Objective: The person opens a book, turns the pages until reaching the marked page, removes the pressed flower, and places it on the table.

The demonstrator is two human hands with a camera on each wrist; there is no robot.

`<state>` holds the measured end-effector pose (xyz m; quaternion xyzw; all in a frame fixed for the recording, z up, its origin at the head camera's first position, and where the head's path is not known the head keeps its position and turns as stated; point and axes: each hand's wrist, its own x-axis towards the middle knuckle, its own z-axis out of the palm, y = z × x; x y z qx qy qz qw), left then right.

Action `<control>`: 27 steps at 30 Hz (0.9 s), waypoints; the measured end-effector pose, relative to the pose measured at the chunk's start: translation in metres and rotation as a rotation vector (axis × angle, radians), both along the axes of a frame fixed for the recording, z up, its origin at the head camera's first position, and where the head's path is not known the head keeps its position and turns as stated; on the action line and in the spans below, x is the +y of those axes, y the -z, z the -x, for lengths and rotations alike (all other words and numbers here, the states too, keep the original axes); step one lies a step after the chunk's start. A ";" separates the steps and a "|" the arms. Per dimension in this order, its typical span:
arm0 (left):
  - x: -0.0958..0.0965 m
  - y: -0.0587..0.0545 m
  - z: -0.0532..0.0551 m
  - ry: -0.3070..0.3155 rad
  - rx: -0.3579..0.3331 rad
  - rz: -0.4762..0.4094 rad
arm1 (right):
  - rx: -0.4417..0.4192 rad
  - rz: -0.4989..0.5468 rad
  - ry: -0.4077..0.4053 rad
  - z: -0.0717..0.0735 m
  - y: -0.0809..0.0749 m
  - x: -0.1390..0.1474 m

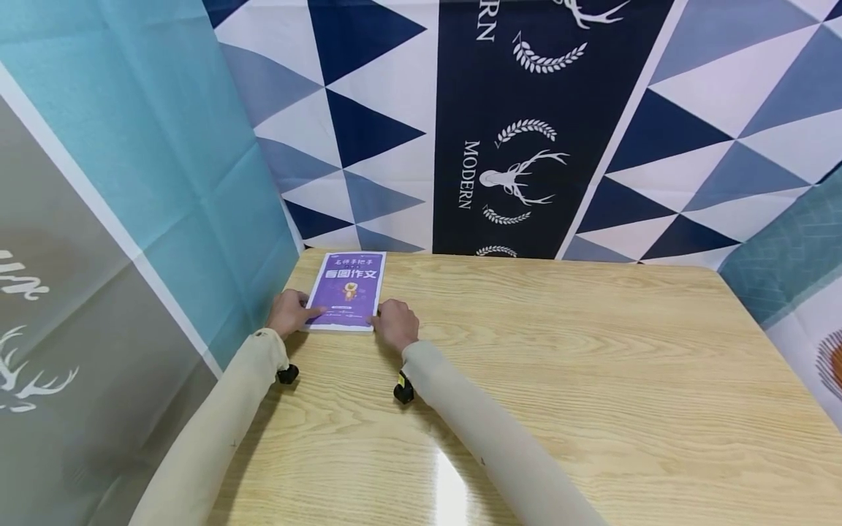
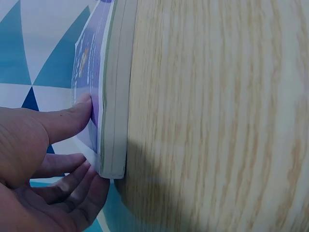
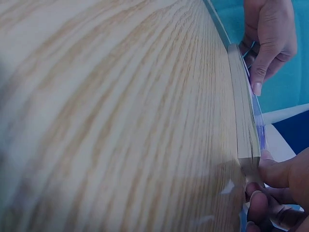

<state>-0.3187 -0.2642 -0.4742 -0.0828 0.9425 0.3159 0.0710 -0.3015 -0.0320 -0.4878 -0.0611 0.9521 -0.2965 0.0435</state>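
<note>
A purple book [image 1: 349, 292] with white Chinese lettering and a small cartoon figure lies face up near the table's far left corner. My left hand [image 1: 287, 313] holds its left edge, with the thumb on the cover and the other fingers at the side. On the opposite edge, near the lower right corner, my right hand [image 1: 398, 324] grips the book with its thumb on the cover. In the left wrist view the thick page edge [image 2: 116, 96] shows layers; whether several books are stacked I cannot tell. Some of the right fingers are hidden in the head view.
The wood-grain table [image 1: 559, 380] extends to the right and toward me. A patterned cloth [image 1: 375, 131] hangs behind it, and a teal and grey cloth [image 1: 164, 161] hangs close along the left side. Small black wrist cameras sit under both sleeves.
</note>
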 end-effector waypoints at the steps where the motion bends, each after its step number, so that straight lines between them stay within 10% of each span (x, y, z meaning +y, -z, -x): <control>1: 0.000 0.000 0.000 -0.002 0.003 0.002 | 0.002 -0.002 -0.001 0.000 0.000 0.000; 27: 0.035 0.004 -0.039 0.084 0.060 0.023 | 0.009 -0.028 -0.101 -0.033 -0.005 0.058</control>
